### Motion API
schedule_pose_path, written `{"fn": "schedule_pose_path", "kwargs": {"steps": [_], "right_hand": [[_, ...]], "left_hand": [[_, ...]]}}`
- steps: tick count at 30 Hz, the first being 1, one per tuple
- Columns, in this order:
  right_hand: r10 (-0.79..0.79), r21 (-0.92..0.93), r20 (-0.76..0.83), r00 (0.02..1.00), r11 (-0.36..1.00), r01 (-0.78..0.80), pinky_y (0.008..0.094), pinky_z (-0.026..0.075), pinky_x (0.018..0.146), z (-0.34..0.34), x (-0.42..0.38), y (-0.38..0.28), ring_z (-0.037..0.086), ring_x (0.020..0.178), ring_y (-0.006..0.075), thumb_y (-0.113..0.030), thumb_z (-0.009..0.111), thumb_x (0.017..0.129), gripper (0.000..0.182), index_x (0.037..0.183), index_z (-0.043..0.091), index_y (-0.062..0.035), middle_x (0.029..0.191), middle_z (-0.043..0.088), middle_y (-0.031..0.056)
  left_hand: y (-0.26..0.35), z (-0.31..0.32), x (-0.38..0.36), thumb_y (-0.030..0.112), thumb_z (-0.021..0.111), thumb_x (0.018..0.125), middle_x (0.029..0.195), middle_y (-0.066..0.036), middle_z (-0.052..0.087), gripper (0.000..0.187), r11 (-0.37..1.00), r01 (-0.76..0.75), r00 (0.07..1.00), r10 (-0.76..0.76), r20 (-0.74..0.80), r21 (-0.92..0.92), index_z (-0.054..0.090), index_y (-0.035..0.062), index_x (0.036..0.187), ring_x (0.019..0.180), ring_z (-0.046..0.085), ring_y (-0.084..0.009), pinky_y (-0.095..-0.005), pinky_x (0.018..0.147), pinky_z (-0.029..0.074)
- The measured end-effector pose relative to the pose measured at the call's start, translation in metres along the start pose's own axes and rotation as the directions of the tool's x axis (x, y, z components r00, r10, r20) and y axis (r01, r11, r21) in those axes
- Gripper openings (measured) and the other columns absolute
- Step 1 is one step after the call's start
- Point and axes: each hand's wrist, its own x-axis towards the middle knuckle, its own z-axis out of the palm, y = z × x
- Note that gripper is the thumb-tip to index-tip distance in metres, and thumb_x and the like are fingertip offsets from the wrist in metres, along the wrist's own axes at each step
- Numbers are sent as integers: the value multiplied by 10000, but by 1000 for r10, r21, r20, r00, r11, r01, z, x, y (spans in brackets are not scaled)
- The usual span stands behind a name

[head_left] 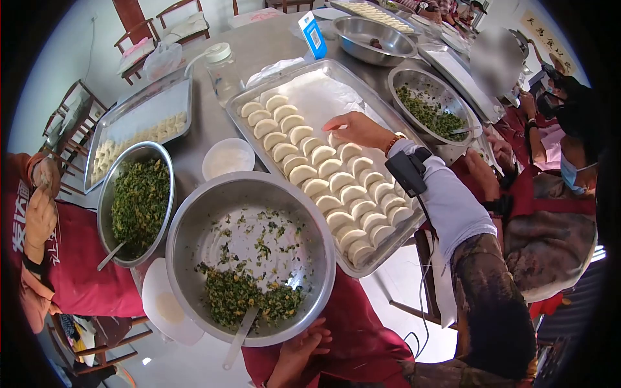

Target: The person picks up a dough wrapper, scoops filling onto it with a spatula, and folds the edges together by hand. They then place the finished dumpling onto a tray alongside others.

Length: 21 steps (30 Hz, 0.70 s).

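My right hand (364,131) reaches over a large metal tray (234,108), its fingertips closed around a white half-moon dumpling (335,139) at the end of a row. Rows of pleated dumplings (328,168) cover much of the tray. Low by my apron, my left hand (303,349) holds nothing, with its fingers loosely bent and apart. It is near the rim of a big steel bowl (176,258). Chopped green and yellow filling (236,301) lies in that bowl, with a spoon (240,336) resting in it.
At left stand another filling bowl (169,169), a dumpling tray (189,97) and a co-worker's hands (42,213). A white plate (228,159), a glass jar (223,71) and a blue sign (313,35) surround my tray. A masked co-worker (550,213) works at right beside another filling bowl (396,76).
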Motion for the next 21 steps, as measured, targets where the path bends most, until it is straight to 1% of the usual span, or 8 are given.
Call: {"fn": "schedule_pose_path", "kwargs": {"steps": [6, 9, 12, 13, 16, 17, 20, 21], "right_hand": [[65, -94, -46, 997, 993, -69, 332, 485, 764, 1, -3, -2, 657, 825, 265, -170, 643, 779, 184, 913, 731, -80, 869, 694, 145], [11, -141, -84, 996, 990, -23, 346, 487, 755, 5, -1, 2, 652, 806, 276, -192, 652, 762, 169, 862, 740, -89, 841, 690, 146], [6, -179, -109, 994, 983, -25, 365, 485, 757, 11, 1, 6, 644, 788, 294, -208, 656, 747, 169, 835, 743, -93, 819, 685, 147], [13, -181, -94, 995, 983, -30, 385, 485, 775, 11, 0, 7, 633, 834, 307, -199, 646, 755, 180, 877, 736, -101, 856, 686, 141], [-171, -320, -239, 956, 943, 89, 404, 485, 787, 14, -11, 0, 617, 878, 319, -211, 643, 771, 207, 932, 720, -105, 892, 683, 137], [-122, -344, -282, 952, 939, 18, 418, 485, 789, 14, -19, -12, 603, 890, 333, -209, 643, 784, 219, 965, 704, -103, 920, 679, 136], [-12, -230, -403, 915, 969, -89, 424, 484, 786, 17, -44, -43, 601, 863, 342, -212, 649, 786, 204, 943, 706, -94, 912, 676, 136], [-61, -220, -461, 885, 974, -47, 418, 488, 780, 22, -52, -46, 599, 861, 348, -150, 654, 772, 181, 935, 703, -88, 914, 674, 138]], "left_hand": [[-5, 0, 3, 163, 515, 951, 1099, -92, 565, 417, 1000, 8, 1000, -8, -6, 21, 433, 13, 1332, 1028, 575, -180, -303, 853, 509], [-3, 3, 0, 151, 512, 950, 1095, -94, 572, 403, 1000, -9, 1000, 9, -23, -11, 450, 15, 1324, 1026, 580, -179, -305, 850, 513], [7, 10, -7, 133, 511, 946, 1085, -99, 578, 389, 999, 31, 997, -30, -67, 11, 464, 16, 1314, 1015, 587, -183, -303, 839, 520], [7, 10, -8, 124, 506, 944, 1083, -100, 579, 385, 1000, 10, 997, -9, -71, 16, 467, 10, 1309, 1011, 589, -185, -301, 830, 522], [5, 10, -14, 103, 490, 937, 1079, -102, 581, 375, 999, -44, 995, 46, -89, 28, 476, -8, 1295, 994, 596, -188, -294, 805, 527], [3, 7, -17, 99, 484, 934, 1078, -103, 581, 374, 998, -65, 992, 67, -110, 24, 479, -15, 1290, 987, 598, -188, -292, 797, 528], [2, 3, -29, 103, 478, 920, 1058, -110, 586, 371, 990, -134, 972, 139, -191, 43, 495, -39, 1262, 961, 602, -191, -285, 770, 529], [1, 0, -33, 106, 480, 918, 1049, -111, 588, 370, 987, -152, 962, 161, -218, 57, 498, -38, 1258, 959, 602, -193, -285, 769, 529]]}}
